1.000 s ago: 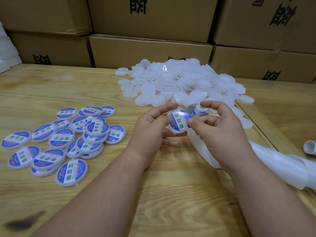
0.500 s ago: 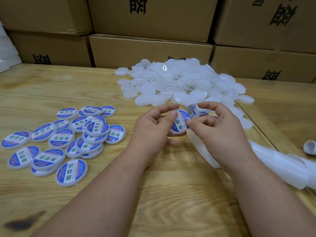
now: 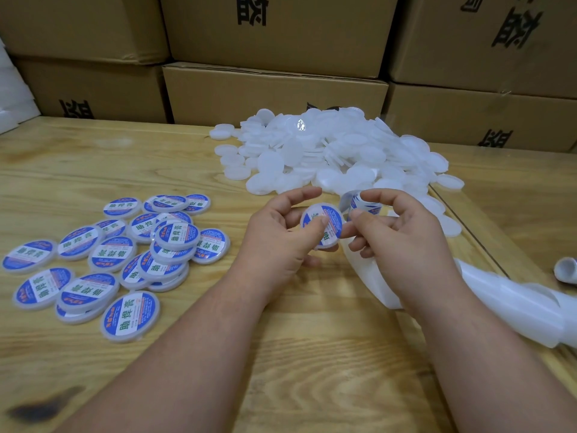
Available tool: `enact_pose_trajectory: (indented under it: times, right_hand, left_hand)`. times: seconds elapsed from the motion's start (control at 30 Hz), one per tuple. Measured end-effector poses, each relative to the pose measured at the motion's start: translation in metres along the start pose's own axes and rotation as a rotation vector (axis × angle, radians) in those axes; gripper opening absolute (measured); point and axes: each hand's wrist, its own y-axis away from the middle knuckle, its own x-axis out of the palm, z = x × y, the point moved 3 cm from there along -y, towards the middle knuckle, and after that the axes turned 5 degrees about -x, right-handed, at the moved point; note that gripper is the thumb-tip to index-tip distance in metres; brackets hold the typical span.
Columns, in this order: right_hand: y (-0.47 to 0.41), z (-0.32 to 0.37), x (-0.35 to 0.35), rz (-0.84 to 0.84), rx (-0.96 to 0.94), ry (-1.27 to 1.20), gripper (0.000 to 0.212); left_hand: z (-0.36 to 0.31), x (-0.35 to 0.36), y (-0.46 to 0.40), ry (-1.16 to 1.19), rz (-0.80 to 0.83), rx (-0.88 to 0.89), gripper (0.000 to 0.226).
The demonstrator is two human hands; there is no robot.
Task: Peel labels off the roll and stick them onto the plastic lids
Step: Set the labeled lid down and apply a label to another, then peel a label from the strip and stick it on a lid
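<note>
Lid (image 3: 321,225) held above table (image 3: 156,164) in left hand (image 3: 281,242), thumb pressing the label face, fingers curled behind the rim; likely light, stiff, slick plastic; best gripped by the edge; right hand (image 3: 402,239) pinches label strip (image 3: 359,201) beside it; labels probably thin, floppy, tacky.

Two hands (image 3: 281,242), seven cardboard boxes (image 3: 274,92)

Single head-worn wide-angle view, looking forward and down from close above the wooden table (image 3: 93,157), both forearms entering from the bottom edge, stacked cardboard boxes (image 3: 274,89) closing the far background.
</note>
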Motion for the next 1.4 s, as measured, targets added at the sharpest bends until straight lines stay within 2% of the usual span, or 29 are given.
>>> enact_pose_trajectory:
  times: [0.2,0.37,0.47,0.63,0.73,0.8,0.9,1.0,1.13,1.23,1.33,1.4]
  right_hand:
    - [-0.001,-0.003,0.001,0.017,0.023,-0.038,0.012]
    - [0.000,-0.003,0.001,0.011,0.058,-0.066,0.008]
    - [0.003,-0.001,0.004,-0.011,0.041,-0.039,0.008]
    - [0.010,0.009,0.001,-0.223,-0.246,0.154,0.017]
    - [0.009,0.012,-0.010,-0.369,-0.303,0.097,0.017]
    - [0.006,0.010,-0.014,-0.390,-0.304,0.119,0.015]
    - [0.001,0.002,-0.014,-0.338,-0.263,0.254,0.012]
    - [-0.006,-0.012,-0.010,-0.191,-0.177,0.467,0.006]
    - [-0.009,-0.025,-0.005,0.005,-0.093,0.641,0.035]
    - [-0.009,-0.026,-0.006,0.043,-0.097,0.686,0.027]
    - [-0.008,-0.023,-0.007,0.062,-0.092,0.687,0.011]
    - [-0.007,-0.021,-0.010,0.060,-0.074,0.694,0.009]
  left_hand:
    - [0.000,0.001,0.001,-0.035,-0.007,0.058,0.030]
    - [0.001,-0.001,-0.002,-0.106,0.014,0.053,0.048]
    - [0.002,-0.004,-0.002,-0.153,-0.047,0.067,0.036]
    - [0.003,0.003,0.001,-0.166,-0.026,0.084,0.024]
    - [-0.002,-0.001,0.002,-0.171,-0.081,0.093,0.021]
    - [-0.006,-0.008,0.000,-0.133,-0.164,0.089,0.020]
    - [-0.012,-0.018,-0.001,-0.115,-0.235,0.079,0.018]
    - [-0.019,-0.029,-0.001,-0.196,-0.297,0.123,0.012]
    - [-0.031,-0.056,0.002,-0.432,-0.430,0.143,0.045]
    - [-0.036,-0.075,0.004,-0.663,-0.581,0.120,0.056]
    - [-0.039,-0.093,0.005,-0.757,-0.708,0.093,0.043]
    - [-0.038,-0.103,0.004,-0.807,-0.730,0.023,0.029]
